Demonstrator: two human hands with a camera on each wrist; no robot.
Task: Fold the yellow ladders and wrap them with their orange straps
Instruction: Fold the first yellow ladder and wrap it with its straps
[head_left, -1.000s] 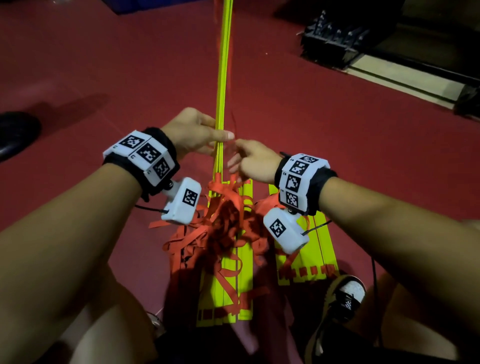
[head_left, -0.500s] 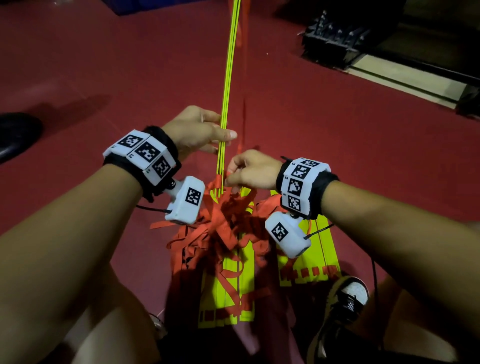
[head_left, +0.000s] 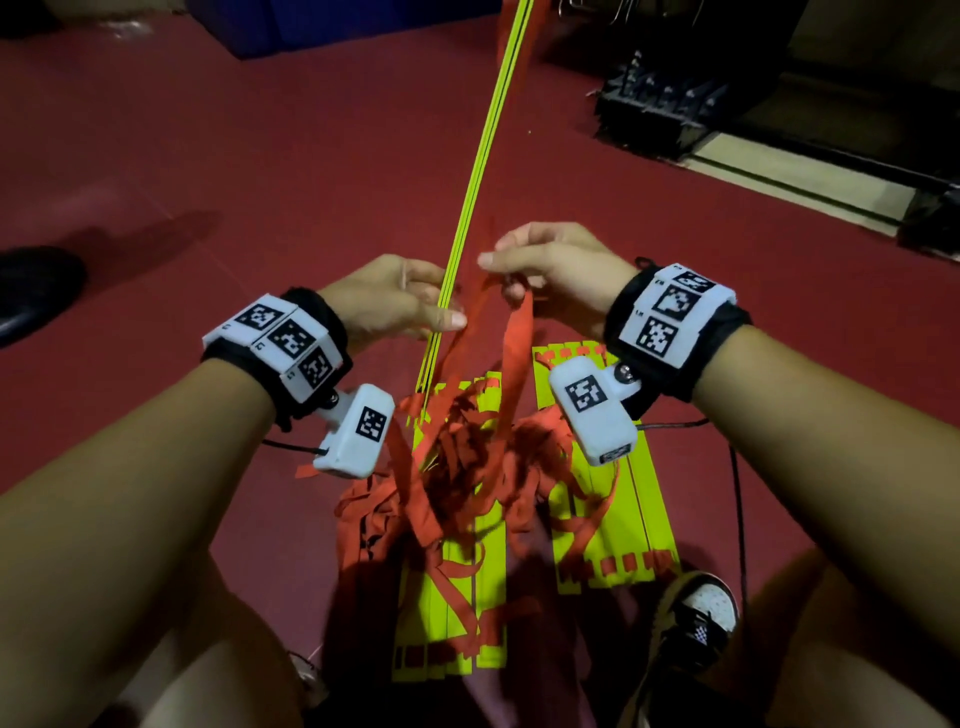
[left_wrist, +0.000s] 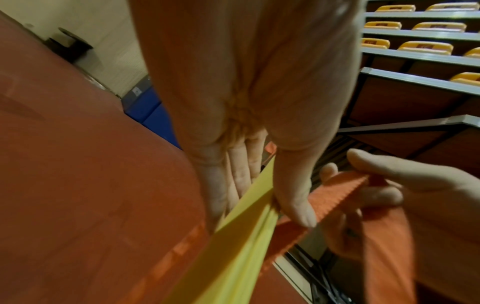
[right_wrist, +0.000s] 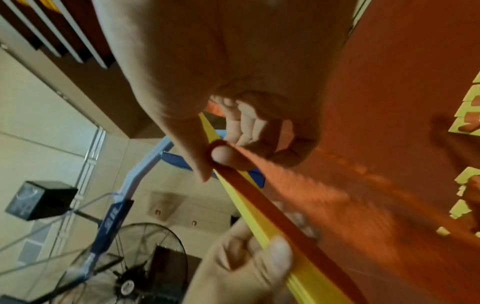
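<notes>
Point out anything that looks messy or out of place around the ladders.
The orange straps lie in a loose tangled heap across the flat yellow ladders on the floor, not wrapped round anything. The left hand grips a stack of yellow rungs held on edge, while the right hand pinches one strap pulled up out of the heap.

Yellow ladder slats (head_left: 470, 208) stood stacked on edge, raised steeply. Orange strap (head_left: 511, 353) hung beside them. Folded ladders (head_left: 608, 499) lay flat beneath tangled straps (head_left: 467, 457).
</notes>
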